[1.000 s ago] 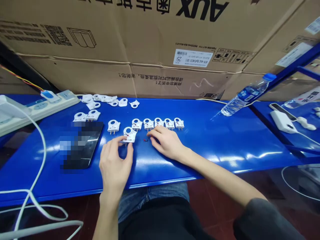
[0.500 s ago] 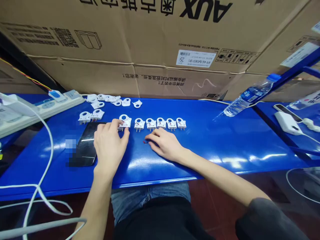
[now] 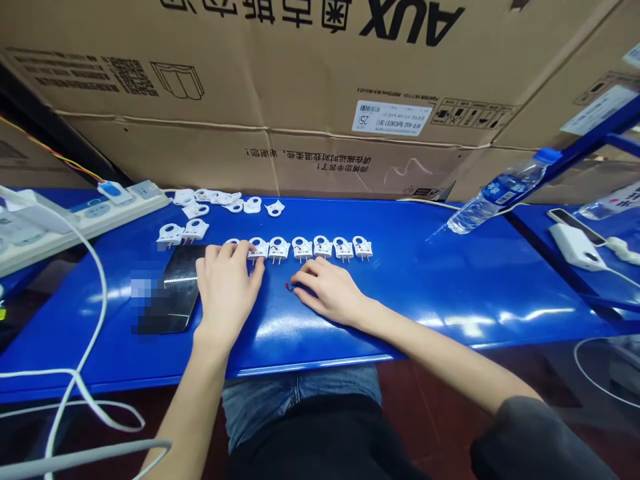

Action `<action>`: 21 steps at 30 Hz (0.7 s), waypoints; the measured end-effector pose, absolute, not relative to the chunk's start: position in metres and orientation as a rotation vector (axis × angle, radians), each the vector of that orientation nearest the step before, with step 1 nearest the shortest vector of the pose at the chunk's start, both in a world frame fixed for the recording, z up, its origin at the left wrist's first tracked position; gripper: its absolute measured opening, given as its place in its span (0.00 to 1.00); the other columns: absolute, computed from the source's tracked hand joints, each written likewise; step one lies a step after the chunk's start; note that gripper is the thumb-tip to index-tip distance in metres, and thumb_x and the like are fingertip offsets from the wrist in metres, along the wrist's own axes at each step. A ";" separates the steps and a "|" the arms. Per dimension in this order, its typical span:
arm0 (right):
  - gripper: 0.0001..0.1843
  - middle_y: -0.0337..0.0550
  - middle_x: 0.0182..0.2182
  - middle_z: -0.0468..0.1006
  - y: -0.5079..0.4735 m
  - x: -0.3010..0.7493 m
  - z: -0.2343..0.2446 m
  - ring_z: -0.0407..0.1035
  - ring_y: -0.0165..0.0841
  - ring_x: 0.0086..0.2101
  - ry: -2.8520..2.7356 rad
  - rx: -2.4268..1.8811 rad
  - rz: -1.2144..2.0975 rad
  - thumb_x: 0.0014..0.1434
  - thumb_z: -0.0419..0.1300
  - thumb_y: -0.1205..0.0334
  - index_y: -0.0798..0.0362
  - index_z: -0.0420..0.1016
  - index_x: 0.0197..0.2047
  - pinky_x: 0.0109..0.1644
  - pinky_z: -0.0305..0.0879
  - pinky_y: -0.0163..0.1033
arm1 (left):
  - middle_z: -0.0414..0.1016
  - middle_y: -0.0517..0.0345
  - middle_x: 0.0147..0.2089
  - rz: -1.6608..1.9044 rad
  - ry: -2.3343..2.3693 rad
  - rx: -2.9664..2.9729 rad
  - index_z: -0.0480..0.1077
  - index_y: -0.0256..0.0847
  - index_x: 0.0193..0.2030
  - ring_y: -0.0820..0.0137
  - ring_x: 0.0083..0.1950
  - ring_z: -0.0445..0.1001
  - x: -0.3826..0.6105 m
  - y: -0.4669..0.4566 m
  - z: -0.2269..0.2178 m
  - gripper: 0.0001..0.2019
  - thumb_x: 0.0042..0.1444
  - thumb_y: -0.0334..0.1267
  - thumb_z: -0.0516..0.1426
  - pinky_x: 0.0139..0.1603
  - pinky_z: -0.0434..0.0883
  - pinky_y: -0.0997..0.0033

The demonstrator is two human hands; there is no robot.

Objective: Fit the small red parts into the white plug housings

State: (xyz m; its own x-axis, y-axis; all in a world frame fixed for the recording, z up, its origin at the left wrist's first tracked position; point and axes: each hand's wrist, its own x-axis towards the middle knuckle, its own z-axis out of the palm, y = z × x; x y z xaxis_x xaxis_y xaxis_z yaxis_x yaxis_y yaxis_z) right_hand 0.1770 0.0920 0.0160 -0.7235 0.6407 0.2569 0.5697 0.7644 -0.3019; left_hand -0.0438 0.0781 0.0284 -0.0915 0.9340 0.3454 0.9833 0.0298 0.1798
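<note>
My left hand [image 3: 225,283] is closed, thumb and forefinger at the edge of a white two-pin plug housing [image 3: 257,249] with a round ring on top. Another ringed housing [image 3: 231,242] is mostly hidden behind its fingers. To the right stands a row of similar white plug housings [image 3: 302,249], pins toward me, some with small dark and red bits in them. My right hand [image 3: 333,290] rests just in front of that row, fingers curled and closed. At its fingertips shows a thin red and dark wire piece [image 3: 289,287], pinched between thumb and fingers.
More white plug parts [image 3: 195,210] lie loosely at the back left, near a power strip [image 3: 100,215]. A dark glossy panel [image 3: 180,293] lies left of my left hand. A water bottle [image 3: 500,190] leans at right. Large cartons [image 3: 300,80] stand behind the blue table [image 3: 425,287].
My left hand has shifted slightly right, and the housing at its fingertips now stands close against its neighbour in the row. Another housing shows behind the fingers. My right hand has barely moved.
</note>
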 end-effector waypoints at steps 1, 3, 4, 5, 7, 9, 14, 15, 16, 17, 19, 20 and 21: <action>0.13 0.48 0.46 0.79 0.092 0.177 0.016 0.69 0.37 0.44 -2.614 -0.925 0.286 0.76 0.54 0.57 0.52 0.79 0.52 0.47 0.66 0.41 | 0.79 0.43 0.48 -0.573 -2.167 -2.021 0.75 0.42 0.50 0.43 0.55 0.72 -0.044 0.078 0.028 0.15 0.67 0.47 0.52 0.53 0.68 0.45; 0.13 0.47 0.45 0.79 0.093 0.177 0.015 0.69 0.37 0.43 -2.605 -0.921 0.284 0.76 0.54 0.58 0.52 0.79 0.51 0.46 0.66 0.41 | 0.78 0.42 0.49 -0.614 -2.191 -2.008 0.75 0.43 0.51 0.44 0.55 0.73 -0.045 0.076 0.029 0.16 0.67 0.48 0.53 0.53 0.69 0.45; 0.13 0.47 0.45 0.79 0.093 0.177 0.016 0.70 0.37 0.43 -2.598 -0.921 0.285 0.76 0.54 0.59 0.52 0.79 0.50 0.46 0.66 0.41 | 0.78 0.42 0.50 -0.655 -2.206 -1.985 0.75 0.43 0.52 0.44 0.55 0.73 -0.046 0.075 0.029 0.16 0.67 0.48 0.53 0.54 0.69 0.45; 0.12 0.47 0.45 0.79 0.093 0.177 0.016 0.70 0.37 0.43 -2.589 -0.920 0.288 0.76 0.54 0.60 0.52 0.79 0.50 0.46 0.66 0.41 | 0.78 0.42 0.51 -0.703 -2.220 -1.950 0.74 0.43 0.53 0.44 0.56 0.73 -0.047 0.073 0.029 0.16 0.67 0.48 0.53 0.55 0.69 0.44; 0.11 0.47 0.45 0.80 0.092 0.177 0.017 0.71 0.37 0.43 -2.563 -0.914 0.304 0.75 0.55 0.61 0.51 0.79 0.48 0.46 0.67 0.40 | 0.77 0.40 0.54 -0.796 -2.246 -1.863 0.74 0.43 0.56 0.44 0.59 0.72 -0.048 0.069 0.029 0.17 0.67 0.47 0.52 0.58 0.69 0.43; 0.08 0.47 0.46 0.81 0.091 0.177 0.018 0.72 0.37 0.44 -2.538 -0.903 0.327 0.73 0.57 0.62 0.51 0.78 0.46 0.47 0.68 0.41 | 0.77 0.40 0.55 -0.832 -2.262 -1.815 0.73 0.41 0.58 0.42 0.61 0.71 -0.050 0.064 0.028 0.18 0.68 0.46 0.51 0.59 0.69 0.40; 0.06 0.46 0.41 0.83 0.088 0.176 0.021 0.72 0.38 0.44 -2.504 -0.859 0.416 0.66 0.58 0.68 0.50 0.75 0.40 0.48 0.69 0.42 | 0.77 0.40 0.55 -0.786 -2.286 -1.863 0.72 0.42 0.57 0.42 0.60 0.71 -0.052 0.055 0.024 0.17 0.68 0.43 0.50 0.58 0.70 0.39; 0.06 0.45 0.40 0.83 0.088 0.175 0.021 0.73 0.38 0.43 -2.496 -0.858 0.432 0.65 0.58 0.69 0.50 0.75 0.39 0.47 0.69 0.41 | 0.76 0.40 0.55 -0.788 -2.289 -1.861 0.72 0.42 0.58 0.42 0.60 0.71 -0.052 0.054 0.023 0.17 0.68 0.42 0.50 0.58 0.70 0.39; 0.06 0.45 0.39 0.83 0.087 0.175 0.021 0.73 0.37 0.42 -2.487 -0.865 0.444 0.64 0.58 0.69 0.50 0.74 0.39 0.45 0.68 0.40 | 0.76 0.40 0.55 -0.794 -2.297 -1.857 0.72 0.42 0.58 0.42 0.60 0.71 -0.051 0.053 0.023 0.17 0.68 0.42 0.50 0.58 0.70 0.40; 0.06 0.45 0.38 0.83 0.087 0.175 0.021 0.73 0.37 0.41 -2.477 -0.879 0.451 0.64 0.57 0.69 0.50 0.74 0.39 0.44 0.67 0.40 | 0.75 0.40 0.55 -0.798 -2.309 -1.851 0.72 0.41 0.57 0.42 0.59 0.71 -0.051 0.052 0.022 0.17 0.68 0.42 0.50 0.58 0.71 0.40; 0.05 0.44 0.36 0.83 0.087 0.175 0.020 0.73 0.36 0.38 -2.458 -0.916 0.455 0.65 0.57 0.68 0.51 0.73 0.39 0.40 0.65 0.39 | 0.74 0.38 0.54 -0.796 -2.338 -1.841 0.73 0.41 0.56 0.42 0.59 0.71 -0.048 0.049 0.021 0.17 0.68 0.42 0.50 0.56 0.72 0.41; 0.04 0.43 0.35 0.82 0.088 0.175 0.020 0.72 0.35 0.37 -2.450 -0.933 0.453 0.66 0.56 0.68 0.51 0.72 0.39 0.39 0.63 0.38 | 0.74 0.38 0.54 -0.795 -2.350 -1.835 0.74 0.41 0.56 0.42 0.58 0.71 -0.047 0.048 0.020 0.17 0.67 0.42 0.50 0.55 0.73 0.41; 0.04 0.43 0.34 0.82 0.088 0.175 0.019 0.72 0.34 0.36 -2.444 -0.948 0.447 0.66 0.56 0.67 0.51 0.72 0.39 0.38 0.62 0.38 | 0.73 0.38 0.55 -0.800 -2.357 -1.829 0.74 0.41 0.55 0.42 0.58 0.71 -0.046 0.046 0.019 0.17 0.67 0.42 0.50 0.54 0.73 0.41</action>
State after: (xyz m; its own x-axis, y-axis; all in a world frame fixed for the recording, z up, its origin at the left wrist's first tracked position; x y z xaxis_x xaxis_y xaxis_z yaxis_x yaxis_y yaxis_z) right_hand 0.1752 0.0880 0.0194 -0.6464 0.6957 0.3134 0.5398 0.7072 -0.4566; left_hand -0.0455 0.0464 0.0193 -0.2978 0.8896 0.3464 0.9167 0.1652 0.3638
